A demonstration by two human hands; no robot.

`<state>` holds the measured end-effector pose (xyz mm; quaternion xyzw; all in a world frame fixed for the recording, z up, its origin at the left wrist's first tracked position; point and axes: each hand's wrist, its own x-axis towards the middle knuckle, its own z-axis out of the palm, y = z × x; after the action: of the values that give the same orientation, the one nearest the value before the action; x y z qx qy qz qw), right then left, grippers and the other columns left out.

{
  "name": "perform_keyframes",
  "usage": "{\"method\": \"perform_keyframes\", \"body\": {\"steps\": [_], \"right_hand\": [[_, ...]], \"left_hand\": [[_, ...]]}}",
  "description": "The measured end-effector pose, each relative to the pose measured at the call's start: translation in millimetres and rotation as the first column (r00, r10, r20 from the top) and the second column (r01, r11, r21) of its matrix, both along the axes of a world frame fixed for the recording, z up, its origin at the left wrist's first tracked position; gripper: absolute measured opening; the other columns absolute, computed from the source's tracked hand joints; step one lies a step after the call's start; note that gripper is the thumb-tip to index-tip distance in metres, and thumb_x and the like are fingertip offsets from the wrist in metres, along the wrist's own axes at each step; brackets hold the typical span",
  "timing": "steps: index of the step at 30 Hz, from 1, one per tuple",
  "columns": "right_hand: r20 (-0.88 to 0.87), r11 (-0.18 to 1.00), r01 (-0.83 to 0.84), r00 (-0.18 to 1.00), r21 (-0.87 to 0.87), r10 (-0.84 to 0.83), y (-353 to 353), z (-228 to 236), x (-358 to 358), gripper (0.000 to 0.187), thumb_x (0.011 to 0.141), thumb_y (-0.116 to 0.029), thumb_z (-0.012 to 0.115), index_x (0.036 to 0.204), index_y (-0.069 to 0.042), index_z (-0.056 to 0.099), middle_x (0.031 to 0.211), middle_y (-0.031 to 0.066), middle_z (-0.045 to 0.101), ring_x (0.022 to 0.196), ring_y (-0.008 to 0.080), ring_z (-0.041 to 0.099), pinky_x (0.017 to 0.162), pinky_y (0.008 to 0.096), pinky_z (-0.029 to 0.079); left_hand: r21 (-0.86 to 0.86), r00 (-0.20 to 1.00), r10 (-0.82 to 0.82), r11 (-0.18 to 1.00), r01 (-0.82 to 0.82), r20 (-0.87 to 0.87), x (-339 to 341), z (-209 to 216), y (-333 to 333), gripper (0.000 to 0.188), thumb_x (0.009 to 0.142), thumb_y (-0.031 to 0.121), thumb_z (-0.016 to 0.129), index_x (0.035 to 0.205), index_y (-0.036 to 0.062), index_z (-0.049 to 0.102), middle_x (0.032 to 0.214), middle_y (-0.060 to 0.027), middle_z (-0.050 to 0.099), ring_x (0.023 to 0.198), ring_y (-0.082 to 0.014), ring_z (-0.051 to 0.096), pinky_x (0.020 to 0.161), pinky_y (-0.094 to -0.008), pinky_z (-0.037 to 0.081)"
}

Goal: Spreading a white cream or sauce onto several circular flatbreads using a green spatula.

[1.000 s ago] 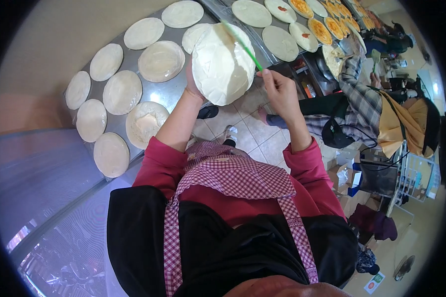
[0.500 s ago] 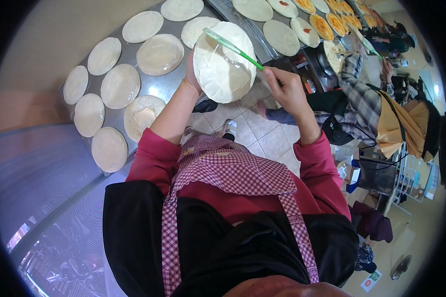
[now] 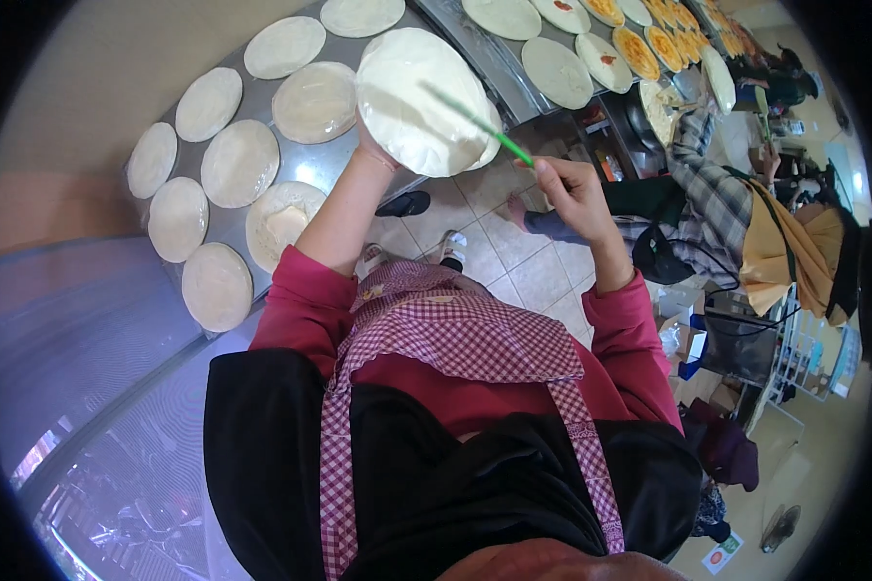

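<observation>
My left hand [image 3: 376, 150] supports a round dish of white creamy spread [image 3: 421, 97] from the left and beneath, mostly hidden behind it. Fingers of my right hand [image 3: 572, 194] are closed around the green handle of a spatula [image 3: 499, 137]. Its pale, blurred blade lies over the spread; I cannot tell whether it touches. Left of the dish, several flat dough rounds [image 3: 240, 165] lie on a metal table [image 3: 295, 160]. One near my left forearm, a dough round with a pale dollop [image 3: 286, 225], is partly covered by that arm.
More dough rounds [image 3: 556, 73], some with orange topping [image 3: 637, 53], sit on a second metal surface at the far right. A co-worker in a plaid sleeve [image 3: 712, 203] stands to my right beside a dark pan [image 3: 638, 124]. Tiled floor [image 3: 504, 242] shows below the dish.
The dish has shifted slightly up and left, and its surface looks smoother. My right hand has moved a little right and down with the spatula.
</observation>
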<state>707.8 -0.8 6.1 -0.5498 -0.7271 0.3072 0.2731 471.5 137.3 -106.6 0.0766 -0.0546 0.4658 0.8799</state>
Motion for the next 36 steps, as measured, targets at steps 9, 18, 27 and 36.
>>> {"method": "perform_keyframes", "body": {"steps": [9,18,27,36], "right_hand": [[-0.393,0.857,0.412,0.765,-0.311,-0.51,2.7,-8.1,-19.6,0.037,0.1,-0.032,0.047,0.106,-0.003,0.068,0.06,-0.0059,0.045,0.049,0.0,0.04,0.044,0.0184,0.029],[-0.082,0.9,0.435,0.896,-0.036,-0.437,11.2,-14.7,-39.4,0.03,0.095,-0.023,0.052,0.093,0.002,0.068,0.058,0.0172,0.052,0.047,0.0158,0.045,0.049,0.0327,0.039],[0.003,0.992,0.041,0.999,0.118,-0.042,3.7,-11.0,-38.3,0.022,0.092,-0.017,0.056,0.096,0.001,0.067,0.059,0.0188,0.053,0.05,0.0281,0.055,0.051,0.0368,0.042],[0.067,0.953,0.302,0.952,-0.012,-0.3,32.3,-10.2,-27.1,0.027,0.096,-0.022,0.052,0.099,0.0,0.068,0.057,0.0077,0.044,0.05,0.0128,0.04,0.047,0.0297,0.034]], "left_hand": [[-0.021,0.994,0.065,0.998,-0.063,0.093,13.9,11.2,-16.4,0.063,0.094,0.051,0.039,0.142,0.0115,0.035,0.143,-0.0128,0.041,0.128,-0.0326,0.044,0.104,-0.0495,0.04],[-0.058,0.998,-0.024,0.998,0.02,-0.062,26.9,15.0,-24.0,0.063,0.094,0.05,0.04,0.142,0.0095,0.035,0.143,-0.0125,0.042,0.127,-0.0324,0.045,0.106,-0.0487,0.038],[-0.028,0.995,0.02,0.999,-0.023,-0.1,4.5,-28.3,-11.7,0.06,0.096,0.045,0.037,0.143,0.0072,0.032,0.142,-0.0154,0.041,0.127,-0.033,0.045,0.105,-0.0485,0.039],[-0.088,0.997,-0.012,0.996,0.005,-0.078,-6.7,-22.6,-20.5,0.054,0.097,0.041,0.036,0.141,0.0092,0.037,0.138,-0.0138,0.046,0.124,-0.0312,0.048,0.104,-0.0483,0.04]]}}
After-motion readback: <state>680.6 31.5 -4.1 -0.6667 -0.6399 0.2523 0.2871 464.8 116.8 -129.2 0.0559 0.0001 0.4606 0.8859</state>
